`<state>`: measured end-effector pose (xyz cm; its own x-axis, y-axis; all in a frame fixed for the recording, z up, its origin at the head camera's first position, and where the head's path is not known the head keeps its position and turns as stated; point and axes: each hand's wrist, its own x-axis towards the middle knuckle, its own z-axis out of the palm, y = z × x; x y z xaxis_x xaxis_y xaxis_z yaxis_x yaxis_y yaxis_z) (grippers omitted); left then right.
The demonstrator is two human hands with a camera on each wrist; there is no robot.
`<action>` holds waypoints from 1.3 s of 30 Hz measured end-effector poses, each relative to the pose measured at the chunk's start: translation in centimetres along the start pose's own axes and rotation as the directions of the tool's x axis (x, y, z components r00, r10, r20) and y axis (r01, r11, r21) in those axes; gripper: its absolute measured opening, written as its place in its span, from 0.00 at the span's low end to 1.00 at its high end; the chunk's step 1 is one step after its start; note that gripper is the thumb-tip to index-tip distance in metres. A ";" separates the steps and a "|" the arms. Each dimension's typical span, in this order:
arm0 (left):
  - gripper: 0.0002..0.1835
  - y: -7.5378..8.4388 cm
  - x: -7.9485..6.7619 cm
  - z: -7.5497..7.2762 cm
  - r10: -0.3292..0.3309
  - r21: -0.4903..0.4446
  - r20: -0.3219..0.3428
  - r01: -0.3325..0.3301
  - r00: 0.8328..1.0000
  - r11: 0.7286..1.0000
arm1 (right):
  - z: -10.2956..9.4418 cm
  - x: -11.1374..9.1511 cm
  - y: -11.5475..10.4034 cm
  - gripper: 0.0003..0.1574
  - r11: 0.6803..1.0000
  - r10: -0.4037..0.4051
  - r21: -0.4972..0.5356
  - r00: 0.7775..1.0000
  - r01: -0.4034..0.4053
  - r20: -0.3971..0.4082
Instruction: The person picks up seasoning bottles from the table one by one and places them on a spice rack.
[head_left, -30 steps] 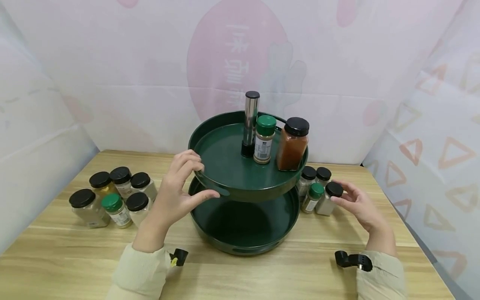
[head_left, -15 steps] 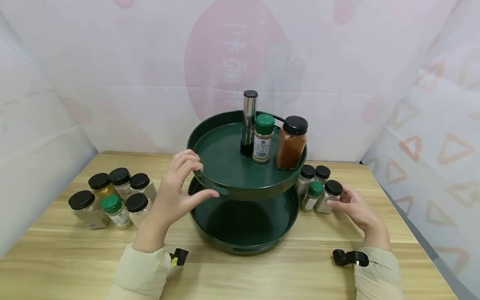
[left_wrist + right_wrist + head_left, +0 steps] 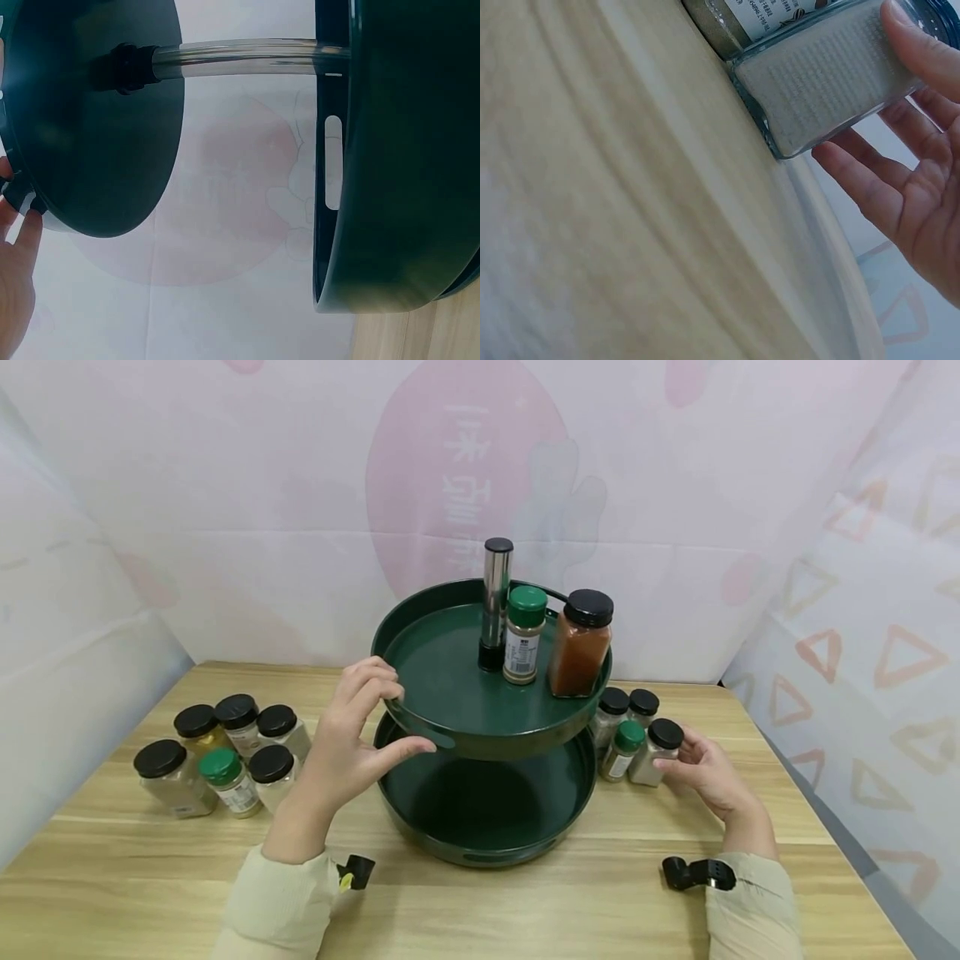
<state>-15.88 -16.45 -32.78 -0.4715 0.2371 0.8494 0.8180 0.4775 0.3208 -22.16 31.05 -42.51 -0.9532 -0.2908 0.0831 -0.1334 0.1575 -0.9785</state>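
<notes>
Green, round two-tier tray (image 3: 442,652) gripped in my left hand (image 3: 341,747), my right hand (image 3: 711,778) pinches a square, clear, black-lidded jar (image 3: 652,760), seemingly needing lifting next.

Upr tray (image 3: 438,660) glossy, post (image 3: 496,597) shiny mtl, tbl (image 3: 540,906) smooth wd

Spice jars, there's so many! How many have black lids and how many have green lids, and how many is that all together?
Black-lidded spice jars: 9
Green-lidded spice jars: 3
Total: 12
</notes>
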 end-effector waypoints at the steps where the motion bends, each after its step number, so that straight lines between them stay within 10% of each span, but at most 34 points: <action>1: 0.34 0.0 0.0 0.0 0.001 0.001 -0.001 -0.001 1.000 1.000 | 0.0 0.0 0.0 0.32 1.000 -0.001 0.004 1.000 0.001 -0.005; 39: 0.34 0.2 0.1 0.0 -0.010 -0.010 -0.010 0.010 1.000 1.000 | -0.2 -0.4 -2.1 0.31 0.997 -0.080 -0.021 0.992 0.079 -0.092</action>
<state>-15.79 -16.31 -32.64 -0.4764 0.2241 0.8502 0.8167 0.4711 0.3334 -21.58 31.02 -40.44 -0.9603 -0.2141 0.1787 -0.2137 0.1534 -0.9648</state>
